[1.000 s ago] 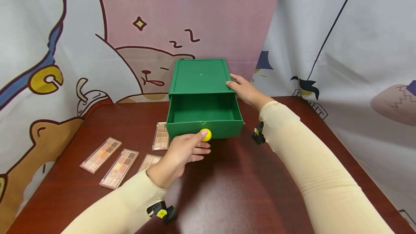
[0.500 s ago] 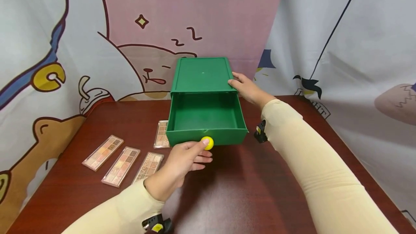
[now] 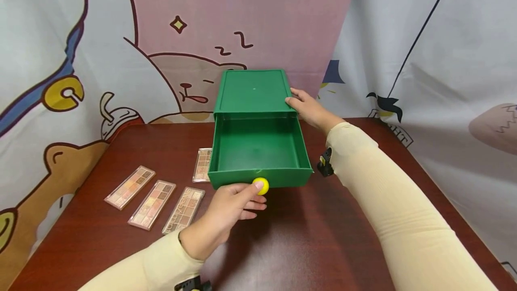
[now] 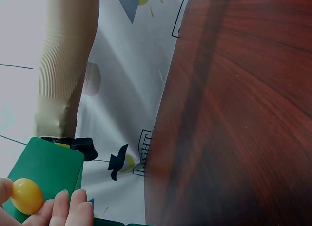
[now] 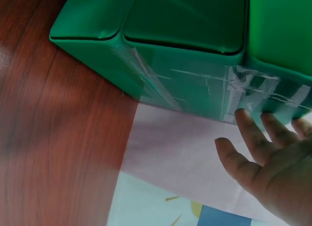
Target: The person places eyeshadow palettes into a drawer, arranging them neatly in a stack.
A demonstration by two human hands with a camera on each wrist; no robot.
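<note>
A green drawer unit (image 3: 254,90) stands at the back of the table, its top drawer (image 3: 230,177) pulled well out toward me. On the drawer's front sits a round yellow knob (image 3: 262,186), pinched between the thumb and fingers of my left hand (image 3: 228,205). In the left wrist view the yellow knob (image 4: 27,196) shows between thumb and curled fingers. My right hand (image 3: 308,106) rests against the unit's upper right side. Seen from the right wrist, that hand (image 5: 278,162) has its fingers extended, fingertips at the taped side wall (image 5: 204,89).
Left of the unit, several eyeshadow palettes lie on the brown table (image 3: 315,237): one at far left (image 3: 130,187), one beside it (image 3: 152,204), one near my left wrist (image 3: 184,210), and one next to the drawer (image 3: 202,165). A cartoon-printed cloth (image 3: 282,21) hangs behind.
My left hand has drawn the drawer further out toward me by its knob, showing more of the inside. The right hand has stayed at the unit's side.
</note>
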